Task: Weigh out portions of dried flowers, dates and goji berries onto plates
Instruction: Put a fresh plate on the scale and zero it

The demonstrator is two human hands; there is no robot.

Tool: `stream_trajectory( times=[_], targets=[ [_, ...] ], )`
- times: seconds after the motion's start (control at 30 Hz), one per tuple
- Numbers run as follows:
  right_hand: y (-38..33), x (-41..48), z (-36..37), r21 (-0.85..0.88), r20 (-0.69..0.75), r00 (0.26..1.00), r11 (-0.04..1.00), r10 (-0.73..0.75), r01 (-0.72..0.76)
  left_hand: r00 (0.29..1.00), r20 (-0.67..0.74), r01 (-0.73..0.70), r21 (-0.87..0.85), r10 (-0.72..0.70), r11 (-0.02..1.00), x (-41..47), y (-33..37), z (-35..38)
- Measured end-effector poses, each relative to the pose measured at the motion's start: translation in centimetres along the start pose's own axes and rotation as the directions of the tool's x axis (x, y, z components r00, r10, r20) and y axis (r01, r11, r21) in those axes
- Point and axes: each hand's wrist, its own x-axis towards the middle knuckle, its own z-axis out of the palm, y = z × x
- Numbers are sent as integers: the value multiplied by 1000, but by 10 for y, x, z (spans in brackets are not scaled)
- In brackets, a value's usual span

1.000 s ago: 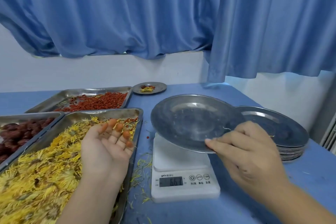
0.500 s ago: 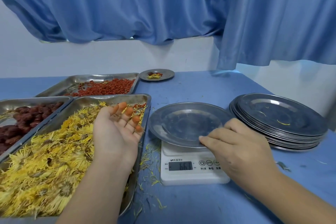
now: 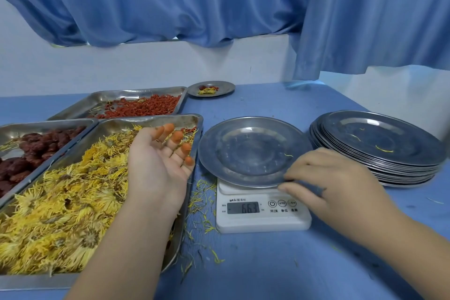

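Observation:
An empty steel plate (image 3: 248, 153) lies on the white digital scale (image 3: 263, 217), whose display shows 66.3. My right hand (image 3: 336, 182) pinches the plate's near right rim between thumb and fingers. My left hand (image 3: 158, 165) hovers palm up and relaxed over the tray of yellow dried flowers (image 3: 60, 202), its fingertips stained orange and nothing in it. Dark red dates (image 3: 36, 148) fill a tray at the left. Goji berries (image 3: 146, 107) lie in a tray behind.
A stack of empty steel plates (image 3: 379, 139) stands to the right of the scale. A small plate (image 3: 211, 89) with flowers and red pieces sits at the back near the wall. Loose petals litter the blue table (image 3: 255, 263) beside the scale.
My right hand has lowered the tilted plate from above the scale until it lies flat on it. The left hand has stayed palm up over the flowers.

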Motion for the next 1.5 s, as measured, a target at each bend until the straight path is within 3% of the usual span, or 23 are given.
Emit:
stream_trajectory(
  times=[0.13,0.3,0.6,1.3,1.5],
  targets=[
    [8,0,-19,109,103,994,992,47,-58,1000,9,8,11,-8,1000,0,0,0],
    [8,-2,-21,18,477,872,991,108,-133,1000,22,11,43,-12,999,1,-2,0],
    [1,-10,-18,-46,649,736,976,193,-215,999,44,9,40,-11,999,3,-2,-2],
    [-12,-9,-19,-136,621,742,967,251,-213,997,68,21,18,-22,1000,-2,-3,2],
    [-19,-11,-13,-206,516,812,960,272,-191,997,75,24,44,-27,999,-3,-3,3]
  ],
)
